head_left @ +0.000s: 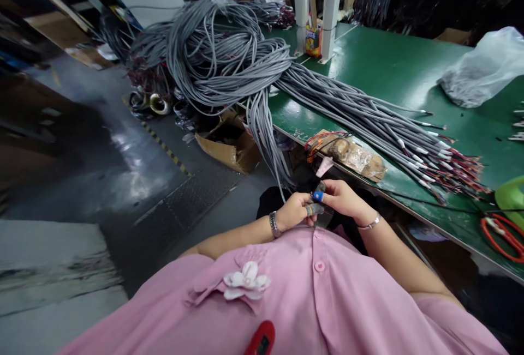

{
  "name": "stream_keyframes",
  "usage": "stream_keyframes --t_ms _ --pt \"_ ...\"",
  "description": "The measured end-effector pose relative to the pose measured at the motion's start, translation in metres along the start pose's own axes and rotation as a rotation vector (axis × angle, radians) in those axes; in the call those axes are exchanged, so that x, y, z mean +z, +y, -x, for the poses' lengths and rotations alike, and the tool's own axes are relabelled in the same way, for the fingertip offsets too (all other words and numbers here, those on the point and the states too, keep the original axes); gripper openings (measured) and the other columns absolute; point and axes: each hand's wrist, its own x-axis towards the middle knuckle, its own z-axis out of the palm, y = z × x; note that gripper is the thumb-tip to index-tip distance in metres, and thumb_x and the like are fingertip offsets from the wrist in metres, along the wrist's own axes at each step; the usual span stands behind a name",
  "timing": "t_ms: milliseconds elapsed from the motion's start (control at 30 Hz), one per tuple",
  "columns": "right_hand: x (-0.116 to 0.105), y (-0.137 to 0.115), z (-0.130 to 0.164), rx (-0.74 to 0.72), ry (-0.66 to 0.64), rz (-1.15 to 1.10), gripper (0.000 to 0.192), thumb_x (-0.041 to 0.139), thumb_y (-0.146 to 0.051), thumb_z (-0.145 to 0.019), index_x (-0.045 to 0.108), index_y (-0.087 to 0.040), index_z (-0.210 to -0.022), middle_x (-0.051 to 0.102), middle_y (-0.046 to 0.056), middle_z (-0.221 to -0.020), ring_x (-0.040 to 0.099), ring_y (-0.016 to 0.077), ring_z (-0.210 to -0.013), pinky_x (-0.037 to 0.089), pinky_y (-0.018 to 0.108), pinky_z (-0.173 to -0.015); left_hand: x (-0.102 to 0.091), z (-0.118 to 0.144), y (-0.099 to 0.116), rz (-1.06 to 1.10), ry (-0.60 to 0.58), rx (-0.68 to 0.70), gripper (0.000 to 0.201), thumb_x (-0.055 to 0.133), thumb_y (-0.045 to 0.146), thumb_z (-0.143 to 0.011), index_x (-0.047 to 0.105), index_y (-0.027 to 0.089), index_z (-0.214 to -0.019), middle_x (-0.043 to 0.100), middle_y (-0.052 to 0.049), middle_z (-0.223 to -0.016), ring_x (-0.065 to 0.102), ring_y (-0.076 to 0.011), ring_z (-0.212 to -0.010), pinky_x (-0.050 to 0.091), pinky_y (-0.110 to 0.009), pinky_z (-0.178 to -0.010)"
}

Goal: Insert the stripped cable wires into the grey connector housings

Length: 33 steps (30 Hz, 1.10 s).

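In front of the pink shirt, my left hand and my right hand meet with fingers pinched together. Grey covers wrap some of the left fingers, and a blue cover sits on the right thumb. Whatever is between the fingertips is too small and dark to make out. Just beyond the left hand, grey cables hang over the table edge, and one strand runs down close to that hand. Past the right hand, a tape-wrapped brown block lies at the table edge with red and black wires at its left end.
A large coil of grey cable spreads onto the green table, its stripped ends fanning right. Orange-handled scissors lie at the right edge. A clear plastic bag sits farther back. An open cardboard box stands below the table.
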Motion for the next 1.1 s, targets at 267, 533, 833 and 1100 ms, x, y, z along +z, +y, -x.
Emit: stream_keyframes --t_ms 267,533,833,1100 --pt "0.000 0.000 0.010 -0.072 0.060 0.033 0.028 0.060 -0.043 -0.085 0.066 -0.016 -0.081 0.062 0.001 -0.072 0.052 0.0124 -0.063 0.043 0.025 -0.061 0.003 -0.003 -0.004 0.114 0.030 -0.023 0.037 0.069 0.046 -0.072 0.061 0.011 -0.068 0.062 -0.004 -0.055 0.059 -0.0118 -0.044 0.045 -0.022 -0.046" --pt "0.006 0.012 0.021 0.036 0.188 -0.235 0.029 0.074 -0.042 -0.073 0.066 -0.017 -0.086 0.063 0.001 -0.076 0.054 0.0128 -0.067 0.043 0.025 -0.059 0.005 -0.003 -0.001 0.146 0.168 0.103 0.039 0.067 0.050 -0.074 0.062 0.011 -0.069 0.063 -0.004 -0.056 0.059 -0.0122 -0.047 0.046 -0.023 -0.048" --pt "0.016 0.010 0.008 -0.063 0.192 -0.140 0.025 0.071 -0.041 -0.076 0.062 -0.018 -0.076 0.061 -0.001 -0.068 0.051 0.0125 -0.062 0.044 0.028 -0.063 0.001 0.002 0.005 0.028 0.095 0.128 0.039 0.071 0.050 -0.071 0.064 0.012 -0.067 0.067 -0.007 -0.061 0.063 -0.0134 -0.054 0.050 -0.024 -0.055" --pt "0.028 0.005 -0.005 -0.077 0.293 -0.192 0.025 0.071 -0.041 -0.076 0.061 -0.019 -0.073 0.058 -0.001 -0.066 0.049 0.0124 -0.061 0.042 0.028 -0.061 -0.003 -0.004 -0.006 0.245 0.275 0.169 0.044 0.065 0.055 -0.075 0.063 0.012 -0.072 0.066 -0.007 -0.061 0.063 -0.0154 -0.051 0.050 -0.026 -0.050"
